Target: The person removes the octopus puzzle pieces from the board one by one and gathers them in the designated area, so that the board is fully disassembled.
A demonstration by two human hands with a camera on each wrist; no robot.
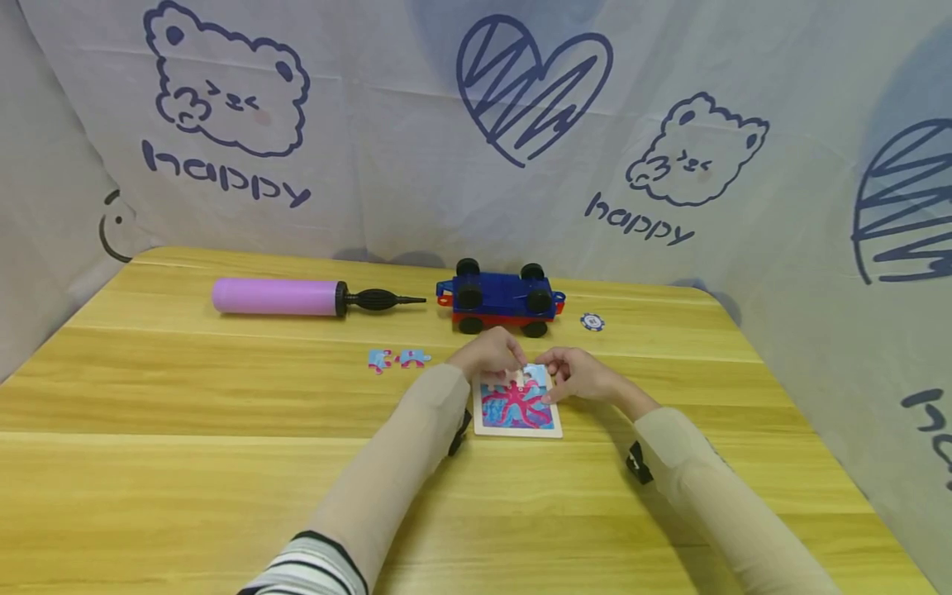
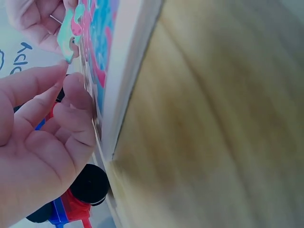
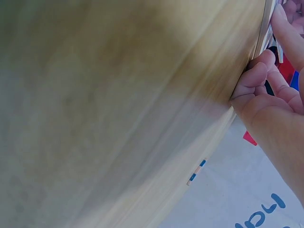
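At the table's (image 1: 223,496) center, both hands pinched one pale blue-and-pink puzzle piece (image 2: 70,33) — left hand (image 1: 487,354) at ten o'clock, right hand (image 1: 580,376) at two o'clock — above the white-framed jigsaw board (image 1: 517,409) showing a pink octopus on blue.

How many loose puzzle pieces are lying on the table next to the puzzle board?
2. One loose puzzle piece lies left of the puzzle board; the second piece sits just right of it. Another piece is pinched at the board; hands may hide more.
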